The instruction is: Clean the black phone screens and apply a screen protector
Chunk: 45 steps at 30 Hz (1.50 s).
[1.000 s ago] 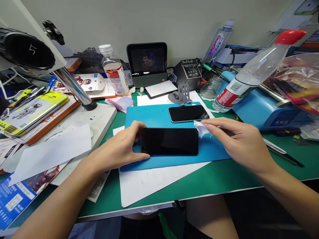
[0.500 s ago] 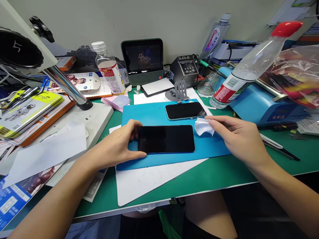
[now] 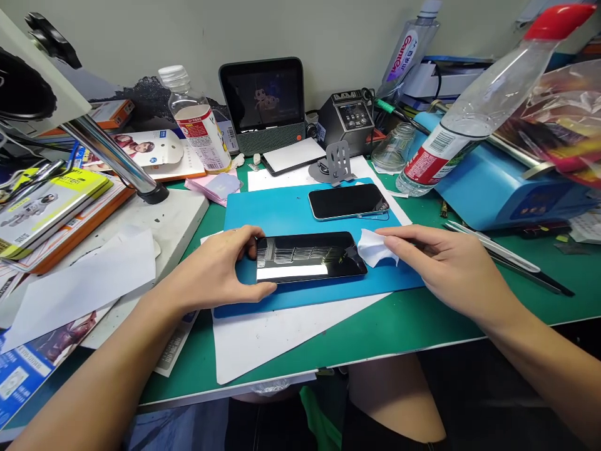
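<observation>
As I'm bracing the phone (image 3: 305,257) over the blue mat (image 3: 272,210), my left hand (image 3: 218,266) is clasping its left end, half-curled with thumb near and fingers far, presumably to steady it while leaving most of the glass exposed. My right hand (image 3: 451,269) is pinching a white wipe (image 3: 375,247) by one corner, its loose part spreading just beside the phone's right end; from here I'm not managing to tell whether they're touching. Beyond, a second phone (image 3: 345,202) is lying on the mat, seemingly set aside. A white sheet (image 3: 272,338) is sitting beneath, on the green desk (image 3: 399,326), and a display (image 3: 267,103) is standing near the pale wall (image 3: 328,37).
</observation>
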{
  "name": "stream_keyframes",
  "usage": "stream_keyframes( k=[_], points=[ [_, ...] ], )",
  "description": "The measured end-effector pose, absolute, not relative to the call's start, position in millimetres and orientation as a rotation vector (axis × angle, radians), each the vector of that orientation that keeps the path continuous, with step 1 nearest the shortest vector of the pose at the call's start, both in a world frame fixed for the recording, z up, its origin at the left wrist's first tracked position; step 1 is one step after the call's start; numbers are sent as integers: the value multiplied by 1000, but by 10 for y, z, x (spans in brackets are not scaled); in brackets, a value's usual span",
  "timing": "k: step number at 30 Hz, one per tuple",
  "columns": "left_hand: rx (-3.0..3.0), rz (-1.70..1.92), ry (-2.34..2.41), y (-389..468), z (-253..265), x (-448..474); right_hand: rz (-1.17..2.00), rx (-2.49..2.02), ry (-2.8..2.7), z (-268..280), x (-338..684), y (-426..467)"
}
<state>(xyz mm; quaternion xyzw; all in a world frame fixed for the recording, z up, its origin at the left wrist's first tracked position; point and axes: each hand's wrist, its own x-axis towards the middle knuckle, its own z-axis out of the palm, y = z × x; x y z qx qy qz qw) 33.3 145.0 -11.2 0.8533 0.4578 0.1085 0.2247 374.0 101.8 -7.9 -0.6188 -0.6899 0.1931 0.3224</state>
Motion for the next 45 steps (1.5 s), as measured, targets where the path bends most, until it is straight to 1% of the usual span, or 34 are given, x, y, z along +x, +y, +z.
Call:
stream_keyframes(
  k=[7,11,13,18,22,27,31,36,38,41,45],
  points=[
    [2370,192,1295,1450,-99,362,475,-1627,-1881,-81,3788,1019],
    [2386,141,1313,1450,-90,382,374,-1558,-1991,-31,3793,994],
    [2393,126,1315,1452,-86,390,292,-1465,-2082,-27,3771,940],
    [2400,115,1316,1462,-67,380,139,-1026,-2492,-151,3676,733],
    [2416,120,1276,1472,-68,322,111,-976,-2666,-221,3592,647],
    [2456,137,1203,1470,-61,223,49,-860,-2842,-162,3382,685],
    [2468,218,1164,1491,-33,146,-35,-730,-2947,-122,3120,736],
    [2424,548,1247,1558,-28,110,-28,-686,-3018,-130,2761,775],
    [2429,613,1316,1574,-42,118,4,-670,-3010,-140,2638,781],
    [2438,625,1400,1577,-68,134,7,-674,-3006,-151,2550,769],
    [2492,551,1418,1573,-95,151,-126,-714,-3009,-131,2662,708]
  ],
)
